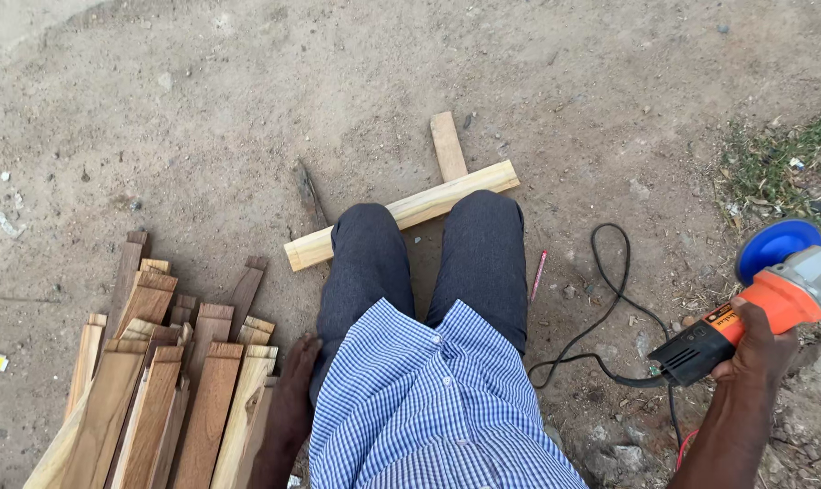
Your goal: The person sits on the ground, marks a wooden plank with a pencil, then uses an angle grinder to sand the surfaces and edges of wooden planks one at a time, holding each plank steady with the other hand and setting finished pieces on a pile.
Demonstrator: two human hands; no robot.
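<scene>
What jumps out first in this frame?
The orange angle grinder with its blue disc, gripped in the right hand at the right edge, its black cord looping over the dirt. Next, the pile of wood slats at lower left, with the left hand resting against it. A pale plank lies crosswise under the person's knees at centre.

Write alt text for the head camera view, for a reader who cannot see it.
Seen from above, a person's right hand grips an orange and black corded angle grinder with a blue disc over bare dirt ground. Their left hand rests against a stack of brown tapered wooden slats, and a pale wooden bar lies under their knees.
</scene>
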